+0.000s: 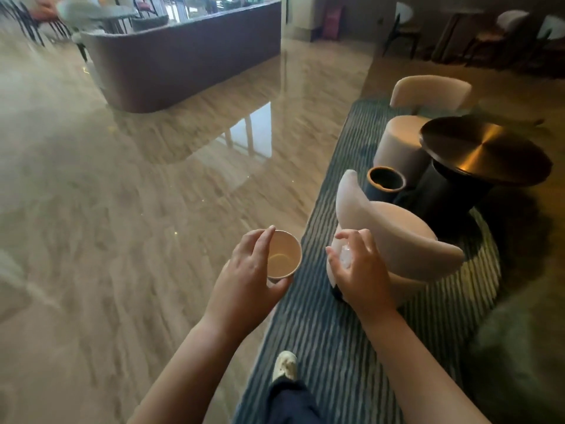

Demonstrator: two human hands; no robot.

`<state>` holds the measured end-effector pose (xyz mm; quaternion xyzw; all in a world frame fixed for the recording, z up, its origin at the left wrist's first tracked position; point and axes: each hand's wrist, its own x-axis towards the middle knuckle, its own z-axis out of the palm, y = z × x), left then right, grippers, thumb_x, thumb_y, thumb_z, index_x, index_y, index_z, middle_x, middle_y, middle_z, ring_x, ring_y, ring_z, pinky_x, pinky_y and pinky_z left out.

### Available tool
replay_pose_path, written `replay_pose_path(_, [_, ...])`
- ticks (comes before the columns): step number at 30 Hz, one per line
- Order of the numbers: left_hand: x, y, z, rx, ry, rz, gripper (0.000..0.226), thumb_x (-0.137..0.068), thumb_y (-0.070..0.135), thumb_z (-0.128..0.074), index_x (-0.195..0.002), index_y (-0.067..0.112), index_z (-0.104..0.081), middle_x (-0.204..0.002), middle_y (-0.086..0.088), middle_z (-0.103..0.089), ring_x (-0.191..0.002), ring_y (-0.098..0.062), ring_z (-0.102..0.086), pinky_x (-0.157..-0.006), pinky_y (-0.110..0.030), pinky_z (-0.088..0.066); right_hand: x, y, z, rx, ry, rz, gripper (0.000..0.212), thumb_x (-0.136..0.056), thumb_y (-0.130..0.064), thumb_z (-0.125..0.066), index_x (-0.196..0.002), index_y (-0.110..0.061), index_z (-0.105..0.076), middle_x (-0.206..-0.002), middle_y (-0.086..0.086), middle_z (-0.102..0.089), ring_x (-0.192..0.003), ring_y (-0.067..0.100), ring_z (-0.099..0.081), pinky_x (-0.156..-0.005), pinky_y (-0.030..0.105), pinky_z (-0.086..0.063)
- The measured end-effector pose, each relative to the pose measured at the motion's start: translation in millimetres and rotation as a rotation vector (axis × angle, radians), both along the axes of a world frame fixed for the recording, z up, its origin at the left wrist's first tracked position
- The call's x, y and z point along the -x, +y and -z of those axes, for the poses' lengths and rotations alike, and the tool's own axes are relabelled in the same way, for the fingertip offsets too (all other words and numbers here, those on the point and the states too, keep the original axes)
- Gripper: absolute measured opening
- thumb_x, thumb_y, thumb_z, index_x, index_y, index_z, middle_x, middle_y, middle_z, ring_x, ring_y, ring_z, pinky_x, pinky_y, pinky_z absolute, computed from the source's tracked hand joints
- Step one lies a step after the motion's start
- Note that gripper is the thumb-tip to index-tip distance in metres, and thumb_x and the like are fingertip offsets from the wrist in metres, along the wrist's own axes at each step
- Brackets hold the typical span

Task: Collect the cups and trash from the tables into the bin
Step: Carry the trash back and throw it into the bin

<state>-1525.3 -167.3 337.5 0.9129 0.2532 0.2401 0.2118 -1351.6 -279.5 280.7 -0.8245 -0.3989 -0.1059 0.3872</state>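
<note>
My left hand (247, 270) grips a paper cup (284, 255), upright, with a little pale liquid at its bottom. My right hand (360, 267) is closed around a crumpled white piece of trash (344, 255), partly hidden in my palm. Both hands hover low above the edge of a striped rug, close together. A small dark cylindrical bin (385, 182) with a tan rim stands open on the rug ahead of my right hand, beside a round dark table (486, 148).
A pale curved chair (397, 240) sits just right of my right hand, with a round stool (400, 145) and another chair (431, 91) behind. The striped rug (330, 332) meets glossy marble floor (122, 209) on the left. A curved dark counter (183, 56) stands far ahead. My shoe (284, 364) shows below.
</note>
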Motion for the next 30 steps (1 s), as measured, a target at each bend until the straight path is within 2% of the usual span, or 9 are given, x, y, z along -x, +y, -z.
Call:
replay_pose_path(3, [-51.6, 76.2, -8.4, -0.022, 0.053, 0.002, 0.080, -0.075, 0.039, -0.075, -0.140, 0.012, -0.036, -0.134, -0.002, -0.043, -0.114, -0.020, -0.050, -0.089, -0.032, -0.047, -57.0, 76.2, 1.3, 0.021, 0.055, -0.004, 0.029, -0.086, -0.043, -0.057, -0.108, -0.023, -0.054, -0.098, -0.002, -0.053, -0.086, 0.013, -0.054, -0.076, 0.031, -0.052])
replay_pose_path(7, [-111.1, 169.1, -19.0, -0.036, 0.072, -0.026, 0.078, -0.075, 0.038, -0.075, -0.139, 0.011, -0.038, -0.133, -0.001, -0.045, -0.114, -0.018, -0.050, -0.087, -0.022, -0.040, -120.8, 166.2, -10.8, 0.022, 0.093, -0.005, 0.027, -0.085, -0.035, -0.062, -0.107, -0.020, -0.056, -0.099, 0.000, -0.053, -0.080, 0.011, -0.051, -0.067, 0.013, -0.039])
replay_pose_path(10, [-152.0, 227.0, -20.1, -0.017, 0.073, -0.026, 0.077, -0.076, 0.037, -0.075, -0.138, 0.011, -0.039, -0.134, -0.002, -0.045, -0.115, -0.018, -0.049, -0.088, -0.020, -0.036, -159.9, 225.0, -15.9, 0.048, 0.096, 0.000, 0.029, -0.083, -0.028, -0.068, -0.107, -0.016, -0.058, -0.100, 0.003, -0.052, -0.081, 0.009, -0.048, -0.068, 0.017, -0.038])
replay_pose_path(14, [-216.4, 306.6, -8.4, 0.015, 0.078, 0.033, 0.076, -0.077, 0.038, -0.072, -0.140, 0.011, -0.036, -0.135, -0.001, -0.043, -0.117, -0.017, -0.047, -0.090, -0.019, -0.035, -218.2, 297.8, -5.8, 0.108, 0.152, 0.019, 0.034, -0.084, -0.030, -0.067, -0.111, -0.014, -0.056, -0.105, 0.005, -0.050, -0.087, 0.013, -0.050, -0.069, 0.021, -0.039])
replay_pose_path(19, [-312.6, 419.9, 17.7, 0.015, 0.098, 0.162, 0.074, -0.079, 0.041, -0.068, -0.140, 0.013, -0.036, -0.136, 0.000, -0.042, -0.117, -0.017, -0.048, -0.092, -0.026, -0.042, -307.9, 383.7, 20.0, 0.166, 0.247, 0.182, 0.037, -0.085, -0.030, -0.064, -0.112, -0.008, -0.052, -0.108, 0.009, -0.045, -0.094, 0.022, -0.049, -0.075, 0.030, -0.039])
replay_pose_path(21, [-354.7, 463.4, 24.5, 0.006, 0.123, 0.232, 0.074, -0.079, 0.043, -0.068, -0.140, 0.013, -0.036, -0.136, 0.000, -0.042, -0.118, -0.017, -0.047, -0.093, -0.030, -0.044, -340.0, 411.6, 28.7, 0.152, 0.295, 0.278, 0.030, -0.089, -0.024, -0.058, -0.111, -0.005, -0.050, -0.108, 0.012, -0.043, -0.096, 0.024, -0.047, -0.078, 0.032, -0.039])
replay_pose_path(24, [-422.8, 515.1, 27.3, 0.007, 0.154, 0.334, 0.076, -0.080, 0.047, -0.066, -0.141, 0.016, -0.033, -0.137, 0.002, -0.040, -0.120, -0.016, -0.045, -0.095, -0.027, -0.041, -381.7, 444.6, 33.6, 0.115, 0.336, 0.388, 0.021, -0.091, -0.011, -0.044, -0.108, 0.000, -0.049, -0.107, 0.016, -0.045, -0.093, 0.022, -0.044, -0.080, 0.034, -0.039])
replay_pose_path(27, [-490.1, 545.6, 27.6, 0.016, 0.176, 0.441, 0.076, -0.082, 0.049, -0.064, -0.141, 0.017, -0.031, -0.138, 0.003, -0.038, -0.117, -0.015, -0.045, -0.094, -0.025, -0.040, -421.3, 465.5, 34.2, 0.117, 0.315, 0.526, 0.018, -0.083, 0.005, -0.049, -0.101, 0.007, -0.051, -0.101, 0.023, -0.047, -0.091, 0.032, -0.045, -0.082, 0.039, -0.039])
replay_pose_path(30, [-561.3, 567.5, 33.8, -0.018, 0.174, 0.542, 0.075, -0.081, 0.047, -0.066, -0.140, 0.018, -0.032, -0.137, 0.003, -0.039, -0.116, -0.016, -0.046, -0.090, -0.024, -0.039, -470.8, 477.1, 31.7, 0.051, 0.361, 0.622, 0.019, -0.084, 0.006, -0.053, -0.103, 0.007, -0.049, -0.102, 0.021, -0.047, -0.094, 0.034, -0.047, -0.082, 0.042, -0.041])
